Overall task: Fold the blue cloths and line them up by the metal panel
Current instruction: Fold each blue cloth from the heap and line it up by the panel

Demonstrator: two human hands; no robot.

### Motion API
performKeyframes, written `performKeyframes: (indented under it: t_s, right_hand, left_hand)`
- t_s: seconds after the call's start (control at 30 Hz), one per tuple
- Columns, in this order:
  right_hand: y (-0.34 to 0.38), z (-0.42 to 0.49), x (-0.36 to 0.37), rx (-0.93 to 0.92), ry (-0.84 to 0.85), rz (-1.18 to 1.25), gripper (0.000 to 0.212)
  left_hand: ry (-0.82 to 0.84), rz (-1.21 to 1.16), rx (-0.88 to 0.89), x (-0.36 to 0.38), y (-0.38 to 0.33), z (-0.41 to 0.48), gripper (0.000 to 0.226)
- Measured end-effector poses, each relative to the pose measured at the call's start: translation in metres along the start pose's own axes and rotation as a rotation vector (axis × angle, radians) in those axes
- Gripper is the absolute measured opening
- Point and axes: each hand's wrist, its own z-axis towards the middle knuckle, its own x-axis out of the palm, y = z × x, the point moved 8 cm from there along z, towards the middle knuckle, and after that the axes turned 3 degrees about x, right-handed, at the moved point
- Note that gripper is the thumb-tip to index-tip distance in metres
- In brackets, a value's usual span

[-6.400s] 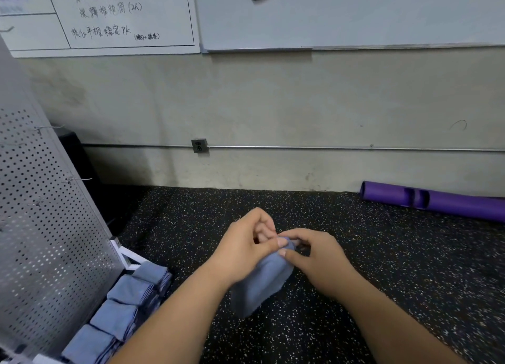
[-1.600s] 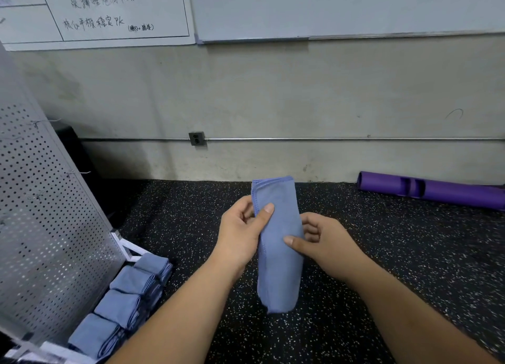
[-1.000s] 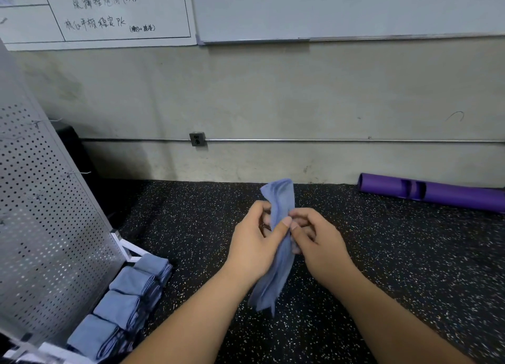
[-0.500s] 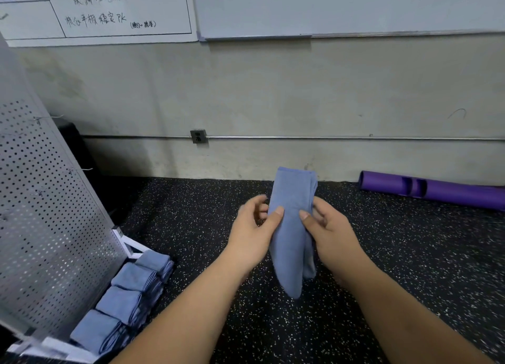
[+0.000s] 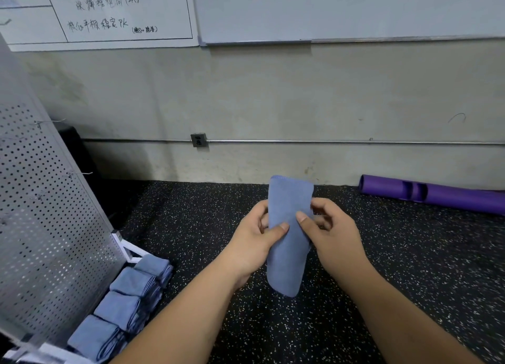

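Note:
A blue cloth (image 5: 287,265), folded into a narrow upright strip, hangs in the air above the dark speckled floor. My left hand (image 5: 255,239) pinches its left edge with thumb on the front. My right hand (image 5: 332,234) pinches its right edge the same way, thumb beside the other thumb. Low on the left, several folded blue cloths (image 5: 128,303) lie in a row along the foot of the perforated metal panel (image 5: 46,221).
The panel leans on a white frame (image 5: 128,247) at the left. A purple foam roller (image 5: 434,194) lies by the wall at the right. The grey wall carries a thin pipe (image 5: 328,141) and whiteboards above. Speckled floor (image 5: 410,268) spreads around my arms.
Over the last second the cloth went from a bunched strip to a flatter, wider folded strip. Both thumbs now sit closer together on its front.

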Motion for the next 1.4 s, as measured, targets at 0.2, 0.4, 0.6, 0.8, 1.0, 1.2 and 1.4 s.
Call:
performKeyframes:
  t_s: [0.2, 0.4, 0.6, 0.8, 1.0, 1.2, 1.4]
  right_hand:
    - [0.003, 0.000, 0.001, -0.055, 0.052, -0.098, 0.028]
    - [0.010, -0.002, -0.005, -0.115, -0.059, -0.221, 0.017]
    - [0.006, -0.001, -0.012, -0.029, -0.110, -0.089, 0.011]
    - [0.005, -0.002, -0.006, 0.027, -0.047, 0.027, 0.014]
    - [0.001, -0.003, -0.002, 0.087, -0.002, 0.057, 0.013]
    - [0.009, -0.003, -0.002, 0.088, 0.013, 0.195, 0.024]
    - [0.005, -0.001, -0.025, 0.071, -0.223, 0.125, 0.023]
  left_hand:
    - [-0.031, -0.006, 0.101, -0.003, -0.017, 0.001, 0.032]
    - [-0.115, 0.032, 0.118, -0.007, -0.014, -0.001, 0.027]
    - [-0.124, 0.052, 0.102, -0.006, -0.014, -0.002, 0.024]
    - [-0.115, 0.042, 0.125, 0.000, -0.019, -0.004, 0.024]
    - [-0.123, -0.001, 0.092, 0.000, -0.014, -0.004, 0.024]
    - [-0.154, -0.007, 0.042, -0.006, -0.008, -0.002, 0.030]
    - [0.041, 0.058, -0.047, 0.010, 0.010, -0.004, 0.045]
